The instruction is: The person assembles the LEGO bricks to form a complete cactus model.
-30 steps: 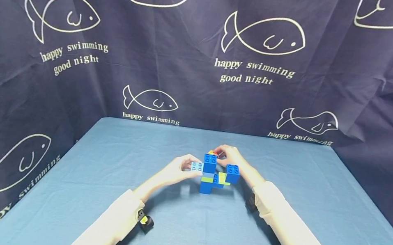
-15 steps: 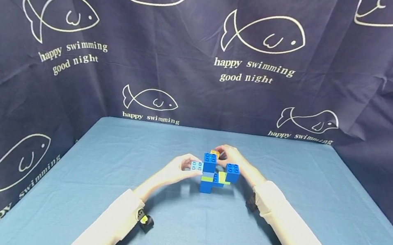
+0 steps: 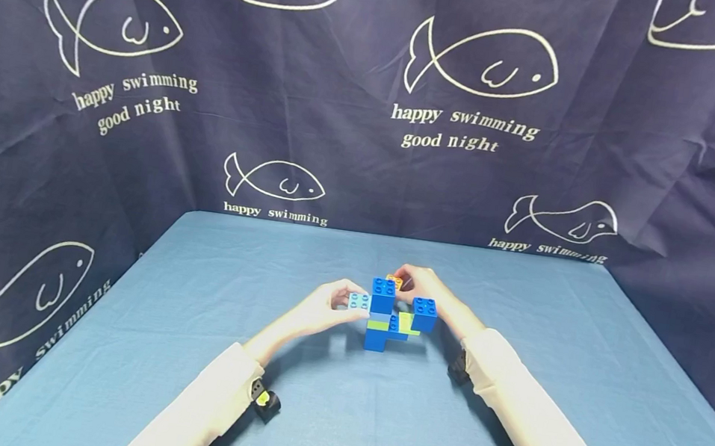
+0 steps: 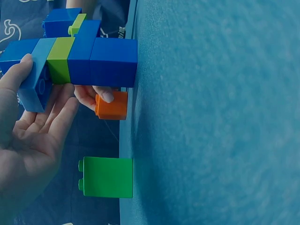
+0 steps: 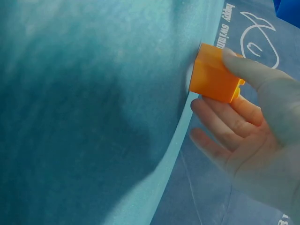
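Observation:
A tower of toy building bricks (image 3: 375, 338) stands upright mid-table, dark blue at top and bottom with light blue and lime layers between. On its right, a side arm carries another dark blue brick (image 3: 423, 316). My left hand (image 3: 322, 307) grips the light blue brick (image 4: 33, 91) that juts out on the left, thumb on one face and fingers beneath. Behind the tower, my right hand (image 3: 420, 284) pinches an orange brick (image 5: 213, 75) between thumb and fingers, close to the tabletop. The tower partly hides that brick in the head view.
A green brick (image 4: 108, 177) stands on the table near my left hand, out of sight in the head view. The blue-covered table (image 3: 332, 415) ends at a dark curtain (image 3: 368, 141) printed with fish. Each wrist carries a small black camera (image 3: 267, 403).
My right hand has drawn the orange brick slightly to the right, so more of it shows beside the tower. My left hand keeps its grip on the light blue brick.

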Available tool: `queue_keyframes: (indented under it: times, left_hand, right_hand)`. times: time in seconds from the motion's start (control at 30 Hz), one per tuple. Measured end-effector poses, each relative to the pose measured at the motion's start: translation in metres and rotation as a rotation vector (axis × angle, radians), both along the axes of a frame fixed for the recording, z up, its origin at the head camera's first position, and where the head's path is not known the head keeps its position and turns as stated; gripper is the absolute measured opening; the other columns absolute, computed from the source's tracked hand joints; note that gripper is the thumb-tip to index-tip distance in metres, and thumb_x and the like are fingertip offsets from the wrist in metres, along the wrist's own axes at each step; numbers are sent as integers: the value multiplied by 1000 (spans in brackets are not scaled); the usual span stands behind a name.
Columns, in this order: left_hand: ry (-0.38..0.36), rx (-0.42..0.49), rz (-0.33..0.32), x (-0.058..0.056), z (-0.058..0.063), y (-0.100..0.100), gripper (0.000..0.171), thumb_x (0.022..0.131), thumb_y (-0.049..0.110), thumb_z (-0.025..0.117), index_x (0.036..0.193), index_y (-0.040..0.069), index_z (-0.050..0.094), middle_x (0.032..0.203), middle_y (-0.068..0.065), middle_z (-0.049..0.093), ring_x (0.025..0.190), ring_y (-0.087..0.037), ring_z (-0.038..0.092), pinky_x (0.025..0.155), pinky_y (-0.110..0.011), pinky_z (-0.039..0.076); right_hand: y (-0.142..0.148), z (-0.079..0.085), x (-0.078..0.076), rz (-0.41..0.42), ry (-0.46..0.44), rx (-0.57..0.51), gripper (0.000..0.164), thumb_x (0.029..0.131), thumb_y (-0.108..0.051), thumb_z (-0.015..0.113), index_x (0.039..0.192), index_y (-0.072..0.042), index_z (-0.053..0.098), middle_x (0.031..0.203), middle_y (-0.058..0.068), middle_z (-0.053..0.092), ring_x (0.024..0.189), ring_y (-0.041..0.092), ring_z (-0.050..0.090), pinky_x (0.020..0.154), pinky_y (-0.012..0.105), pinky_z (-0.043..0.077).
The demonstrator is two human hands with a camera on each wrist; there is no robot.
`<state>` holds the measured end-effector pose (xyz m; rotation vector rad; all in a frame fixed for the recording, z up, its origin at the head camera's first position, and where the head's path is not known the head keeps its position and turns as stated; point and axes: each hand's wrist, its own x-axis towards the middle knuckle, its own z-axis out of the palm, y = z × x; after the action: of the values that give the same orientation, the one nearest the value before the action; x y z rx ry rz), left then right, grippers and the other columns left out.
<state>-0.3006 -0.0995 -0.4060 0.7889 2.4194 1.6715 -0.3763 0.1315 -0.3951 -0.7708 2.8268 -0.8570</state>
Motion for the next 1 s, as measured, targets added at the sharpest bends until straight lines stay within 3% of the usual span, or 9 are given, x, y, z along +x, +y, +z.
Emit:
queue_keyframes:
  times: [0.47, 1.0]
  left_hand:
    - [-18, -12, 7, 0, 1, 0, 31, 84, 21, 70, 111, 9, 60, 101, -6, 66, 96, -15, 64, 84, -29, 50]
    - [-21, -8, -6, 0, 2, 0, 33, 86, 16, 68, 115, 4, 58, 104, -12, 66, 97, -19, 64, 85, -28, 50]
  right_hand:
    - [3, 5, 4, 33, 39, -1, 31, 85, -10, 67, 112, 3, 60, 103, 18, 68, 95, 28, 64, 88, 43, 50]
    - [15, 19, 13, 5, 84, -55, 38, 81, -17, 73, 112, 1, 61, 97, 16, 68, 91, 28, 64, 88, 47, 49]
